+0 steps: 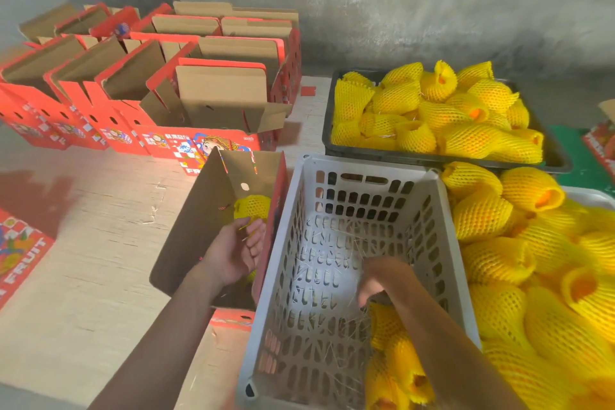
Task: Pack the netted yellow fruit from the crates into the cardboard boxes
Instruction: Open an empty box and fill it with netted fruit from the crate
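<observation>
Right fingers (364,298) hidden behind wrist

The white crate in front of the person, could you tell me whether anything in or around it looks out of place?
Loose straw-like strands lie scattered over the floor of the white crate, around the few netted fruit left in its near corner. A small red cardboard scrap lies alone on the table beside the row of open boxes. Nothing looks damaged.

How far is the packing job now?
Early stage. Done: the near cardboard box holds a netted fruit. In hand: left hand inside that box; right hand reaching into the nearly empty white crate. Left: black crate full, many red boxes unfilled.
</observation>
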`<state>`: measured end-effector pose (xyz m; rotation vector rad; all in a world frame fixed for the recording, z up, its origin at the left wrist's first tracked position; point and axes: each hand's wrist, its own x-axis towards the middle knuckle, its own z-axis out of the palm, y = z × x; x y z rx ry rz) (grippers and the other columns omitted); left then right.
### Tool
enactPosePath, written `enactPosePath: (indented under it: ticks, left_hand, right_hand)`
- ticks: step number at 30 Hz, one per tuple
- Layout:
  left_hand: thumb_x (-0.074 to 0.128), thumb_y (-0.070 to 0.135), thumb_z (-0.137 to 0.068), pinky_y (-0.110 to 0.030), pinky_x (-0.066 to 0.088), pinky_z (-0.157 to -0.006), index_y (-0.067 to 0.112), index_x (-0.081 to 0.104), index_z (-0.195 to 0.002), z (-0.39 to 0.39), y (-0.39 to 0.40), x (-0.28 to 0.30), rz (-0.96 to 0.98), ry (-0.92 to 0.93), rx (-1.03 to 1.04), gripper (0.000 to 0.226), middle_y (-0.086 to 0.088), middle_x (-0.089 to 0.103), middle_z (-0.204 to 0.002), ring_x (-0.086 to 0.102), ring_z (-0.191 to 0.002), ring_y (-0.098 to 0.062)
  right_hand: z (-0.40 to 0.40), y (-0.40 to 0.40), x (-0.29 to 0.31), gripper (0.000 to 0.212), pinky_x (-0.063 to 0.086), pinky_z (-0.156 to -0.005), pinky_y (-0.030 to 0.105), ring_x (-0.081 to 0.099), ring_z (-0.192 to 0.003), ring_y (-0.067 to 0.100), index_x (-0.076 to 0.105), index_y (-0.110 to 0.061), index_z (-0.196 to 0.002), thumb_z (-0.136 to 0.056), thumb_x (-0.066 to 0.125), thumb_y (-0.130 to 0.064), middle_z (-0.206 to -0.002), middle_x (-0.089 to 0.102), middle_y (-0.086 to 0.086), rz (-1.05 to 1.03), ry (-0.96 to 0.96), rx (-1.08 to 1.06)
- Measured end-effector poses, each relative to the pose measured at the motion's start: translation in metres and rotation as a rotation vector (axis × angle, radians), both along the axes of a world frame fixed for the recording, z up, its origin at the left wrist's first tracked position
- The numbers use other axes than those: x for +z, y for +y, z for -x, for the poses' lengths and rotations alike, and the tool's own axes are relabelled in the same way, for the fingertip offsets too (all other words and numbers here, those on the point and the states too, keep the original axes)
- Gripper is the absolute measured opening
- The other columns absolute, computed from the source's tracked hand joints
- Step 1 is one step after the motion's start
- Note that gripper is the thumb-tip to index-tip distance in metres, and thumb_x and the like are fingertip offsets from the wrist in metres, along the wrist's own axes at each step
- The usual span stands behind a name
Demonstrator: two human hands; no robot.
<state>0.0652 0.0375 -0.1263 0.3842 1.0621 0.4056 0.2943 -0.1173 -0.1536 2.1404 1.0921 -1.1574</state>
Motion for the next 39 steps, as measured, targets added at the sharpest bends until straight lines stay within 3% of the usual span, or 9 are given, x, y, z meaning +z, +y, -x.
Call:
enactPosePath:
  ticks: [6,11,14,18,24,28,30,35,39]
  left_hand:
    - [0.047,0.035,-0.106,-0.034,0.043,-0.073,0.015,0.063,-0.086,0.004,-0.013,0.002,-0.019,0.03,-0.114,0.033,-0.003,0.054,-0.08,0.05,-0.073,-0.02]
    - [0.054,0.033,-0.102,-0.032,0.047,-0.082,0.013,0.064,-0.108,0.005,-0.012,0.001,0.013,-0.056,-0.017,0.023,-0.004,0.069,-0.089,0.063,-0.073,-0.018]
    - [0.058,0.033,-0.099,-0.029,0.048,-0.083,0.016,0.062,-0.115,0.007,-0.006,-0.001,0.015,-0.094,0.076,0.024,-0.001,0.068,-0.095,0.062,-0.077,-0.016]
    - [0.065,0.04,-0.093,-0.033,0.052,-0.09,0.013,0.065,-0.114,0.01,-0.003,0.0,0.014,-0.251,0.19,0.034,-0.003,0.071,-0.106,0.069,-0.091,-0.018]
    - [0.072,0.054,-0.088,-0.053,0.048,-0.106,0.016,0.056,-0.142,0.016,0.0,0.003,-0.037,-0.572,0.275,0.069,-0.013,0.062,-0.14,0.063,-0.125,-0.033]
    - [0.065,0.063,-0.088,-0.056,0.039,-0.114,0.021,0.053,-0.146,0.024,-0.004,0.005,-0.114,-0.691,0.236,0.072,-0.015,0.054,-0.148,0.053,-0.136,-0.037]
    - [0.065,0.061,-0.089,-0.049,0.053,-0.101,0.023,0.066,-0.131,0.029,-0.006,0.007,-0.138,-0.661,0.283,0.057,-0.011,0.065,-0.133,0.064,-0.121,-0.031]
    - [0.05,0.047,-0.097,-0.041,0.051,-0.091,0.013,0.07,-0.102,0.019,-0.009,0.006,-0.149,-0.329,0.222,0.039,-0.012,0.064,-0.101,0.065,-0.09,-0.029]
    - [0.054,0.043,-0.099,-0.038,0.055,-0.076,0.015,0.072,-0.098,0.024,-0.002,0.006,-0.224,-0.007,0.155,0.033,-0.014,0.069,-0.091,0.067,-0.08,-0.031]
  right_hand:
    - [0.011,-0.005,-0.03,0.098,0.037,-0.119,0.053,0.039,-0.145,0.041,0.034,-0.019,-0.16,-0.081,0.082,-0.052,-0.161,0.037,0.014,0.323,-0.039,0.189]
    - [0.008,-0.009,-0.018,0.071,0.029,-0.119,0.05,0.032,-0.15,0.036,0.038,-0.021,-0.158,-0.1,0.056,-0.057,-0.161,0.039,0.009,0.239,0.004,0.353]
    - [-0.004,-0.005,0.003,0.072,0.053,-0.092,0.038,0.058,-0.12,0.031,0.05,-0.017,-0.146,-0.092,0.064,-0.062,-0.138,0.057,0.008,-0.076,0.097,-0.034]
    - [-0.001,0.015,0.034,0.049,0.052,-0.059,0.027,0.064,-0.081,0.02,0.059,-0.014,-0.122,-0.094,0.068,-0.054,-0.099,0.065,0.002,-0.88,0.342,-0.696]
    - [0.03,0.038,0.093,0.056,0.063,-0.079,0.044,0.075,-0.098,0.034,0.072,-0.023,-0.125,-0.101,0.045,-0.065,-0.121,0.074,0.006,-1.265,1.17,-0.9]
    - [0.019,0.025,0.067,0.052,0.058,-0.077,0.043,0.074,-0.083,0.028,0.072,-0.005,-0.115,-0.108,0.045,-0.049,-0.103,0.076,0.01,-1.19,0.751,-0.888]
    - [0.008,0.015,0.042,0.04,0.056,-0.086,0.042,0.07,-0.093,0.023,0.071,-0.007,-0.122,-0.108,0.049,-0.038,-0.108,0.073,0.008,-1.01,0.392,-0.612]
    - [0.002,0.005,-0.002,0.067,0.042,-0.114,0.046,0.032,-0.148,0.032,0.033,-0.021,-0.158,-0.101,0.062,-0.041,-0.163,0.031,0.012,-0.663,-0.153,-0.145]
    - [-0.002,0.005,-0.013,0.085,0.044,-0.111,0.041,0.032,-0.146,0.031,0.023,-0.025,-0.161,-0.094,0.073,-0.043,-0.161,0.028,0.014,-0.642,-0.321,-0.072]
